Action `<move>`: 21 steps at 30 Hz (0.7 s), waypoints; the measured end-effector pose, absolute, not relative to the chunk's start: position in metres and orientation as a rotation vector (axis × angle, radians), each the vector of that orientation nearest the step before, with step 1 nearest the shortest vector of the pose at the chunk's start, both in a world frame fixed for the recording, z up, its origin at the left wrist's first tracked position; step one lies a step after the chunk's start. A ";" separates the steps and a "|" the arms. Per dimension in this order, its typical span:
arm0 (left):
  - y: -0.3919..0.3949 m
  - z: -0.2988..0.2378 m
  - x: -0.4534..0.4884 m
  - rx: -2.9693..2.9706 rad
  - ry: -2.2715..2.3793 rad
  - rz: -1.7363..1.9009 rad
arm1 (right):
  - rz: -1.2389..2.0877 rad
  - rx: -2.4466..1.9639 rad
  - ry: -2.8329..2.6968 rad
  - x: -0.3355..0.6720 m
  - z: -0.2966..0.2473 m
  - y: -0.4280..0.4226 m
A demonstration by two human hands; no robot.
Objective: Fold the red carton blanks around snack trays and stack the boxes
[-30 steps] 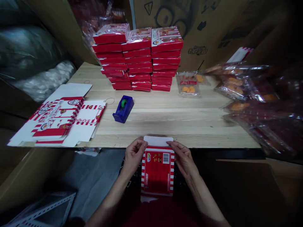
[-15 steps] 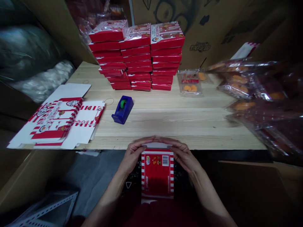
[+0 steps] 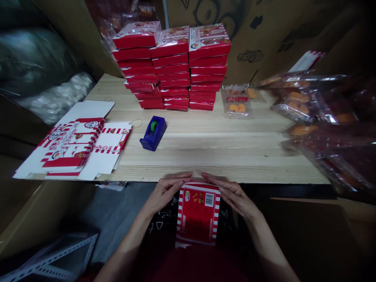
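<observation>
A red cardboard box with white-striped sides, small food pictures and a barcode lies in front of my body, just below the table's near edge. My left hand grips its far left corner, thumb on top and fingers along the far end. At the far right corner my right hand holds the box in much the same way. The fingertips of both hands point toward each other across the far edge. The underside of the box is hidden.
Stacked red boxes stand at the table's back. A blue tape dispenser sits left of centre, beside flat printed box blanks. Clear packs of orange pieces lie behind; more plastic packs pile up at right.
The white flap at the box's far end has folded down out of sight. The box has turned slightly, and the fingertips have parted a little.
</observation>
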State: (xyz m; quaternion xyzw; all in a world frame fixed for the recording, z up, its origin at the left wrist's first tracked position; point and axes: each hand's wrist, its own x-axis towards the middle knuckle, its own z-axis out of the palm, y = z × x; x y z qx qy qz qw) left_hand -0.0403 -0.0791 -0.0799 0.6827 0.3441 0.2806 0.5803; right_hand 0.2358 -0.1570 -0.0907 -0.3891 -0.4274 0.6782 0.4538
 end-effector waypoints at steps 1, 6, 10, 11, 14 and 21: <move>-0.079 -0.078 -0.039 1.597 0.813 0.650 | 1.685 -0.951 -1.048 0.234 -0.089 -0.156; -0.087 -0.074 -0.030 1.646 0.830 0.715 | 1.666 -0.905 -0.989 0.219 -0.080 -0.157; -0.094 -0.078 -0.023 1.710 0.818 0.815 | 1.612 -0.925 -0.866 0.204 -0.077 -0.160; -0.095 -0.079 -0.022 1.720 0.809 0.837 | 1.612 -0.961 -0.869 0.202 -0.077 -0.159; -0.094 -0.079 -0.019 1.729 0.777 0.849 | 1.566 -1.107 -0.998 0.201 -0.077 -0.155; -0.074 -0.059 -0.027 1.652 0.883 0.576 | 1.648 -1.169 -1.317 0.225 -0.069 -0.141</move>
